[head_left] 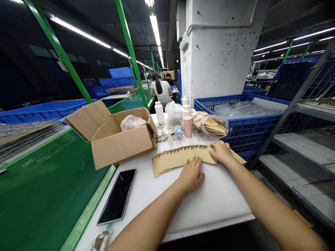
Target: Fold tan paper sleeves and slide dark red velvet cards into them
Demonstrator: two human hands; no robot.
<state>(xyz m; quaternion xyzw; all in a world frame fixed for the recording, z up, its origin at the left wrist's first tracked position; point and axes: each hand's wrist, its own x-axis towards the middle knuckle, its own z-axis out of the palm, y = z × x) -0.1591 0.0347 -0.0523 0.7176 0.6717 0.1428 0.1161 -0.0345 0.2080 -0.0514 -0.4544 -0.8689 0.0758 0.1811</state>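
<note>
A row of brown kraft paper envelopes (172, 158) lies fanned out on the white tabletop, overlapping, with their pointed flaps along the far edge. My left hand (192, 173) rests flat on the near edge of the row, fingers stretched forward and holding nothing. At the right end, my right hand (220, 152) has its fingers bent down onto an envelope, thumb and fingertips closed on its edge. Part of the envelopes at that end is hidden beneath this hand. More brown envelopes (213, 125) sit in a clear plastic bag just beyond it.
Left of the envelopes stands an open cardboard box (123, 144) with plastic inside. A phone (117, 197) lies near the table's left side. White bottles (159, 111), a pink cup (187, 127) and a tape roll (177, 123) stand behind. A blue crate (240, 130) borders the right.
</note>
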